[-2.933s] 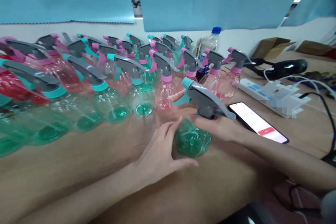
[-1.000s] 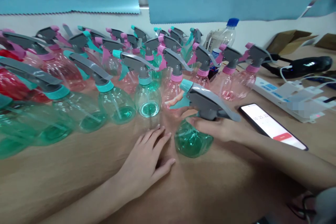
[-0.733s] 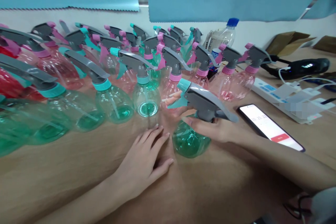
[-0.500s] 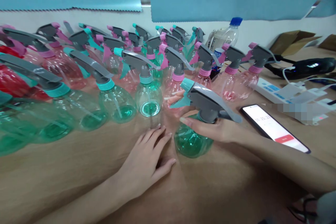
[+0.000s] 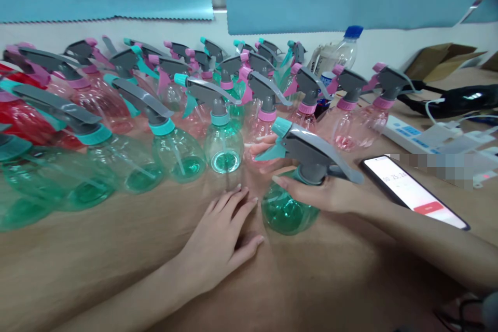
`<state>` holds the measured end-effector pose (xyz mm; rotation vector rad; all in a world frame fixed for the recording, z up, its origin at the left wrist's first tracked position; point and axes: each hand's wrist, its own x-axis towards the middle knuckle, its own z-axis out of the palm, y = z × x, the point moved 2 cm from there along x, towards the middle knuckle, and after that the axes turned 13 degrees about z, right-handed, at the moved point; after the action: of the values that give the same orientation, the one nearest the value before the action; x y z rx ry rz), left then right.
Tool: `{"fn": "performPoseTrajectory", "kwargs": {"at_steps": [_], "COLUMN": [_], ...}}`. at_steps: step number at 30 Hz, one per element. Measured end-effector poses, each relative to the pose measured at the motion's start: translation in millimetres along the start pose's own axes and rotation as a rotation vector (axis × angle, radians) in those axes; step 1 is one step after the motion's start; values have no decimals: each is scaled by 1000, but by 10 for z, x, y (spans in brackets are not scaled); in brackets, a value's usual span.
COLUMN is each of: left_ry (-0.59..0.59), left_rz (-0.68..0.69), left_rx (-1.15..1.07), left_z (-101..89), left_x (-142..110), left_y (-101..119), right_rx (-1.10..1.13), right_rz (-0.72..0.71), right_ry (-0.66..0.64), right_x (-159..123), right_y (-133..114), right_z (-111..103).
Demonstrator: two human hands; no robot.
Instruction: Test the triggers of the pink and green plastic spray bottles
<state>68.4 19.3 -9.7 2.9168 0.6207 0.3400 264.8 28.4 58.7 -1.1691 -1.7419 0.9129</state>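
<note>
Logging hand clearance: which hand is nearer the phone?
Right. The right hand grips a green spray bottle, just left of the phone; the left hand lies on the table, farther left.

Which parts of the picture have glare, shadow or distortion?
Head view: glints on the held bottle; the phone screen bright, its digits faint; soft shadow on the table below the right arm; left-edge bottles look stretched.
</note>
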Motion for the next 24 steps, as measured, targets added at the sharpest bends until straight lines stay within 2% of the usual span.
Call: {"fn": "performPoseTrajectory", "kwargs": {"at_steps": [5, 10, 15, 24], "left_ry": [8, -5, -6, -4], "left_rz": [5, -2, -6, -8], "left_rx": [-4, -2, -2, -16], "left_z": [5, 3, -1, -9], "left_x": [-17, -16, -5, 0], "left_y": [1, 2, 9, 9], "right_rx": [38, 67, 7, -30], "right_rz": [-28, 0, 30, -51], "right_ry": [7, -43, 15, -44], "right_x": [13, 18, -2, 3], "right_y": [-38, 37, 115, 90], "right_z": [-11, 8, 28, 31]}}
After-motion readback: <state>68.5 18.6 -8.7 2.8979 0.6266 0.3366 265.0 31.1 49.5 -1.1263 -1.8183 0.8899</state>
